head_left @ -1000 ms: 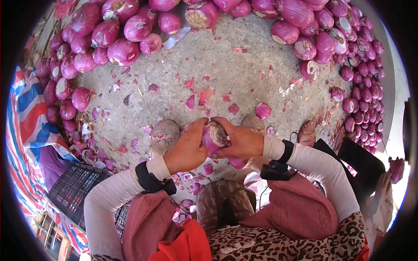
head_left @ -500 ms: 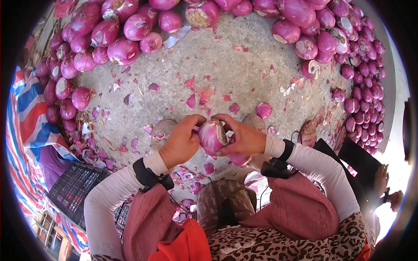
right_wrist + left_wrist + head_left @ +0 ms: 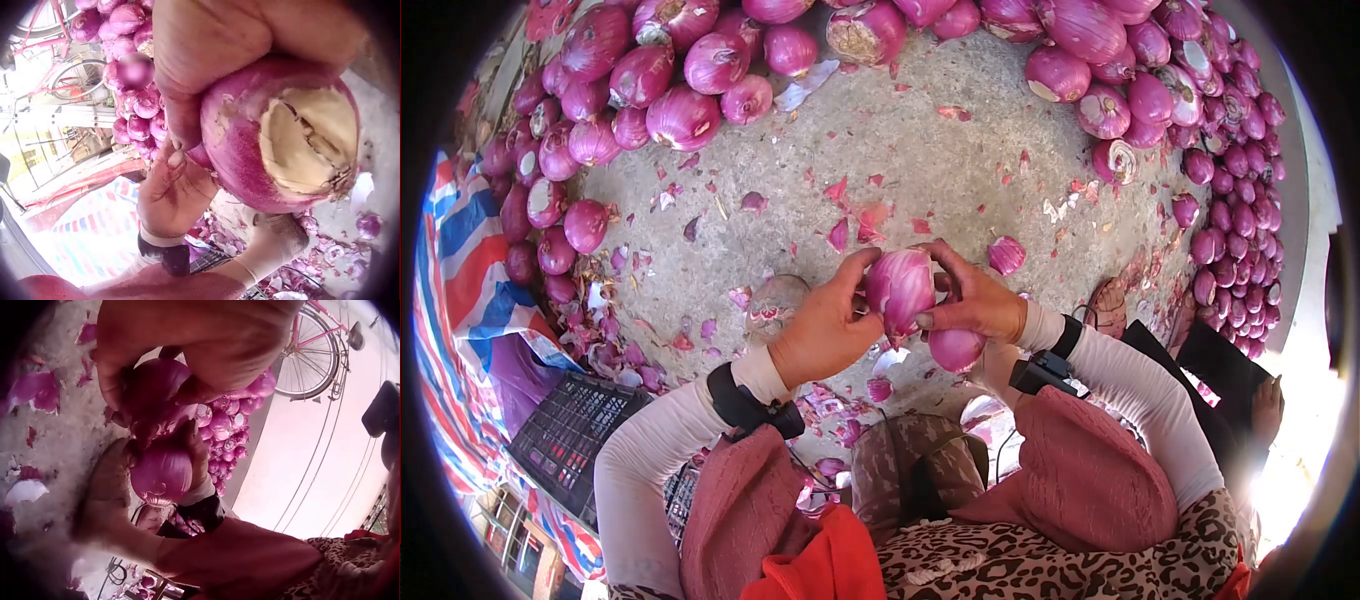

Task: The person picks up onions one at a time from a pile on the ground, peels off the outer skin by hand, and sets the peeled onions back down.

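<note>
Between my hands in the head view is a red onion (image 3: 899, 288), its tapered end toward me. My left hand (image 3: 825, 320) grips it from the left, fingers curled round its side. Thumb and fingers of my right hand (image 3: 980, 300) are at its right side. A second red onion (image 3: 956, 349) sits under the right hand; in the right wrist view this onion (image 3: 244, 156) is held against the palm, a pale brown, cracked patch showing. The left wrist view has the first onion (image 3: 153, 394) partly hidden by fingers, above the second onion (image 3: 161, 475).
Red onions are piled along the back (image 3: 690, 118) and right (image 3: 1235, 220). Loose skins (image 3: 870, 220) litter the concrete floor. A black crate (image 3: 570, 440) and striped sheet (image 3: 470, 280) stand at left. Another person's hand (image 3: 1268, 408) shows at the right edge.
The onion between my hands has turned from its brown, rough end facing up to its smooth side, and risen slightly forward. The other person's hand at the right has moved.
</note>
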Demonstrator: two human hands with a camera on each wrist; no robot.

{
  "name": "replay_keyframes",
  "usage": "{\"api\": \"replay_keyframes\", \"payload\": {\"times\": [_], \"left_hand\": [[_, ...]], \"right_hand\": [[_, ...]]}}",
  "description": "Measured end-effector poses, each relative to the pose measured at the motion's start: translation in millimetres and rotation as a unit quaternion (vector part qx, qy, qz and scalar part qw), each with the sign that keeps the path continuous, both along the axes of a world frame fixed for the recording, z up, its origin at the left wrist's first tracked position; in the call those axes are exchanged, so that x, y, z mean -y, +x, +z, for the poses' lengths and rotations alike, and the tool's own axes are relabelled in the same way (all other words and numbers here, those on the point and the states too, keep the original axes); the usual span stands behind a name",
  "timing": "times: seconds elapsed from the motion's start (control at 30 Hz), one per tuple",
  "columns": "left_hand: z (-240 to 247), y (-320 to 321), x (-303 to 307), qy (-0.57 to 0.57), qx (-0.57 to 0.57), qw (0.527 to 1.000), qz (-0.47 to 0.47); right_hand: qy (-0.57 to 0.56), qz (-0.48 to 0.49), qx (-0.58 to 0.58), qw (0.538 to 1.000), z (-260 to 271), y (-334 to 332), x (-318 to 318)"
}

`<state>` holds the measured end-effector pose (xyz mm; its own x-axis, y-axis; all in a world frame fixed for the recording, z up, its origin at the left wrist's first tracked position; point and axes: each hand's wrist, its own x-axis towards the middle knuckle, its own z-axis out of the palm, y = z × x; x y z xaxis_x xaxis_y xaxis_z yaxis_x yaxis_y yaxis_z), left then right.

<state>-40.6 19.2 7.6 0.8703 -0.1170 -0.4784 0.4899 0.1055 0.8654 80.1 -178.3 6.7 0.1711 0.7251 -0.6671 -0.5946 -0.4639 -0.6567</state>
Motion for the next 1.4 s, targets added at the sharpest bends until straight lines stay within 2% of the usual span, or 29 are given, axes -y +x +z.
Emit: {"api": "replay_keyframes", "payload": {"times": [0.13, 0.2, 0.33, 0.43, 0.73, 0.93, 1.0, 1.13, 1.23, 1.4], "left_hand": [[17.6, 2.1, 1.4, 0.098, -0.046, 0.992, -0.06], [12.0, -2.8, 3.1, 0.13, -0.014, 0.989, -0.062], [7.0, -5.2, 5.0, 0.175, 0.039, 0.982, -0.052], [11.7, -3.3, 3.8, 0.173, 0.007, 0.983, -0.06], [17.3, 2.2, 2.7, 0.189, 0.034, 0.98, -0.047], [7.1, -3.9, 2.1, 0.23, 0.056, 0.97, -0.055], [-9.2, -8.9, -3.4, 0.173, 0.041, 0.984, -0.033], [-4.3, -4.7, -10.2, 0.063, -0.038, 0.997, -0.039], [-4.2, -1.2, -12.2, -0.083, -0.046, 0.995, -0.012], [7.8, 6.8, -15.9, 0.018, -0.021, 0.996, -0.087]], "right_hand": [[-0.005, 0.043, 0.048, 0.998, -13.0, -4.8, 4.8], [-0.03, 0.073, 0.078, 0.994, -15.8, -8.8, 5.3], [-0.033, 0.057, 0.077, 0.995, -7.3, -10.6, -1.8], [-0.03, 0.048, 0.064, 0.996, -4.8, -10.5, -3.2], [-0.008, -0.012, 0.006, 1.0, -2.0, -9.5, -2.3], [-0.006, -0.007, 0.002, 1.0, -4.9, -12.5, 0.2], [0.002, 0.02, -0.001, 1.0, -2.9, -11.4, 0.4], [-0.018, -0.05, -0.076, 0.996, 5.6, -7.5, -0.7], [-0.027, -0.056, -0.079, 0.995, 5.8, -2.1, 3.0], [0.002, -0.01, -0.039, 0.999, -3.3, -2.5, 6.4]]}}
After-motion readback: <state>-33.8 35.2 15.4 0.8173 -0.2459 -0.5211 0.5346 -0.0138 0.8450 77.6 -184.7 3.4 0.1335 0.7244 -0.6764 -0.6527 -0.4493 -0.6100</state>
